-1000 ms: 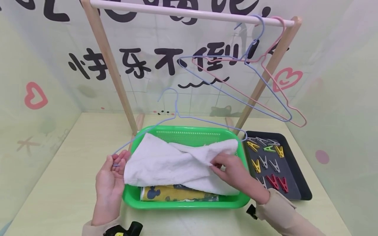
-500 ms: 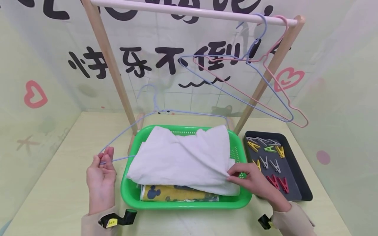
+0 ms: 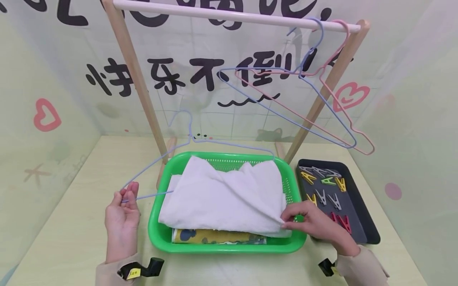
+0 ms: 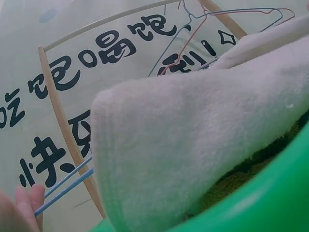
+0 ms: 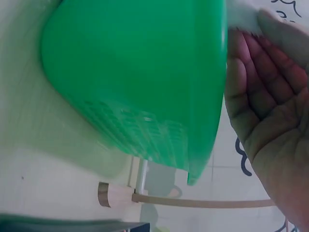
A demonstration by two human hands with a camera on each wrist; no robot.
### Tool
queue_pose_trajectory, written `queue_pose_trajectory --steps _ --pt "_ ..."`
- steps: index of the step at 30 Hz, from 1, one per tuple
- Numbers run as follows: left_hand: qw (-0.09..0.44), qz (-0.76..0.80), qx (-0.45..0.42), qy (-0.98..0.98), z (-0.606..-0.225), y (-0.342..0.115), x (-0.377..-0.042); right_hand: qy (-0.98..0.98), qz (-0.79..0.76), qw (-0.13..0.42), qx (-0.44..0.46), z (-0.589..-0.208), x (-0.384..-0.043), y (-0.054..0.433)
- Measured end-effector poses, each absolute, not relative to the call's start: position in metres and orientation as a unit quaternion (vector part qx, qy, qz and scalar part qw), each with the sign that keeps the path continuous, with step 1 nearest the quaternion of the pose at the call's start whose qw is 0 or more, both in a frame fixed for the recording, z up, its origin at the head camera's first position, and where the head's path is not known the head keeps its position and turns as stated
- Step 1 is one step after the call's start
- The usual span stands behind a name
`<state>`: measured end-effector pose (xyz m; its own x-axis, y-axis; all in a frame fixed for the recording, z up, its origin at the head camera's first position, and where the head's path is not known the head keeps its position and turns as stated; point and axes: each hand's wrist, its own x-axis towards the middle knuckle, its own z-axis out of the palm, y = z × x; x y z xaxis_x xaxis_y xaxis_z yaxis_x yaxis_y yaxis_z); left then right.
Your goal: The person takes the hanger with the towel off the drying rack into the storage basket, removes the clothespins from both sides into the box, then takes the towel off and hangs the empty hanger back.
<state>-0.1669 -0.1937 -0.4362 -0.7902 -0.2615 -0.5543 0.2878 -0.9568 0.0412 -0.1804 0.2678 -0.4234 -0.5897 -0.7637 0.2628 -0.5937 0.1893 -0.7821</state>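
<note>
My left hand pinches the left end of a blue wire clothes hanger beside the basket. The hanger's lower bar runs under a white towel, which is draped over it; its hook points up at the back. With thumb and fingers my right hand pinches the towel's front right edge. The towel lies across a green plastic basket, above a folded yellow patterned cloth. In the left wrist view the towel hides most of the hanger. The right wrist view shows the right hand by the basket rim.
Behind the basket stands a wooden rack with a white rail. From its right end hang a blue hanger and a pink hanger. A dark tray of several coloured clothespins sits to the right.
The left hand has moved left with the hanger. The right hand has drawn the towel's edge right and forward, so the towel lies flatter over the hanger's bar.
</note>
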Motion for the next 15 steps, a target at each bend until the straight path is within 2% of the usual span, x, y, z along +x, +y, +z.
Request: queue_pose_trajectory --steps 9,15 --pt "0.134 -0.951 0.278 0.025 -0.4373 -0.1918 -0.1668 0.743 -0.438 0.16 -0.48 -0.4227 -0.1845 0.2729" --pt "0.126 -0.962 0.241 -0.008 -0.4368 -0.1842 -0.1638 0.792 -0.417 0.174 -0.411 -0.423 -0.1852 0.2711"
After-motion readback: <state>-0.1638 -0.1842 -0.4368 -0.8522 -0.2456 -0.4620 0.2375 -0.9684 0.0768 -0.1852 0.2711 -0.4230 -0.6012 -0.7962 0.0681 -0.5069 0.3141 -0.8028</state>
